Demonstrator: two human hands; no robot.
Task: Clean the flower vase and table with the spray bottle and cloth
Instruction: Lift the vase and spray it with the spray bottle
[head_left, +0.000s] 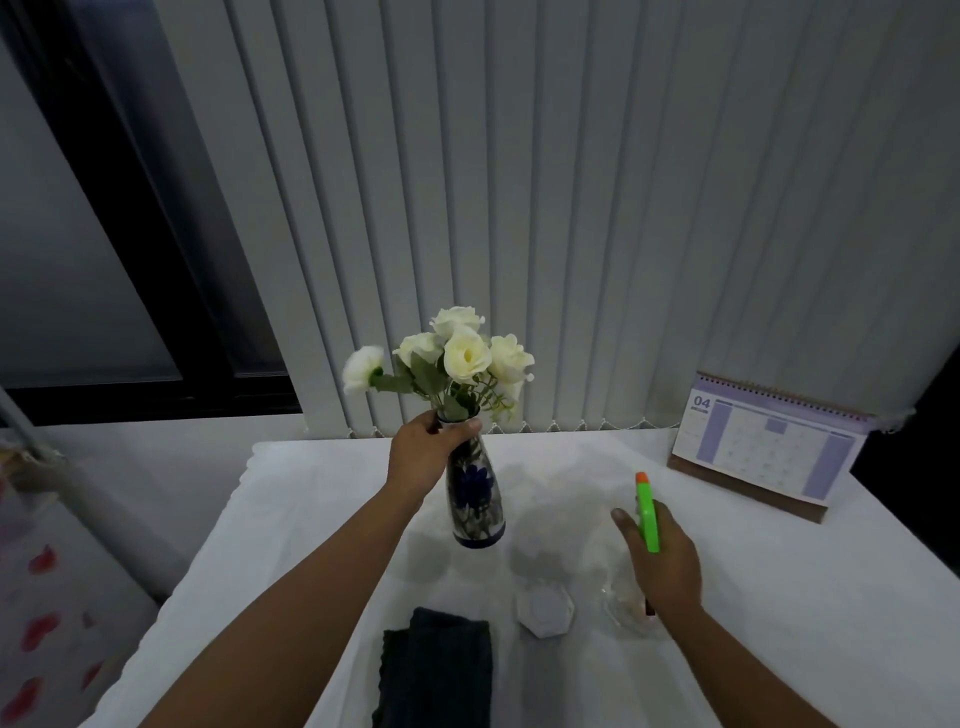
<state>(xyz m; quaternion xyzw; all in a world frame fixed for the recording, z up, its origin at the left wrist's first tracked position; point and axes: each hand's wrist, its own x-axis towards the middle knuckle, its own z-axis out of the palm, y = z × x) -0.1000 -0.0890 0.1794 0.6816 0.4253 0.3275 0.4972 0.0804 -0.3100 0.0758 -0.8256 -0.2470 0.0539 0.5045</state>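
A white and blue flower vase (475, 499) with white flowers (465, 358) stands tilted on the white table (779, 597). My left hand (423, 452) grips the vase by its neck. To the right, my right hand (662, 558) is closed around a clear spray bottle (626, 603) with a green head and orange nozzle (647, 512), the nozzle pointing away from me. A dark folded cloth (441, 670) lies on the table near the front edge, between my arms.
A small white hexagonal object (545, 610) sits right of the cloth. A desk calendar (763, 447) stands at the table's back right. Vertical blinds hang behind the table, with a dark window at the left.
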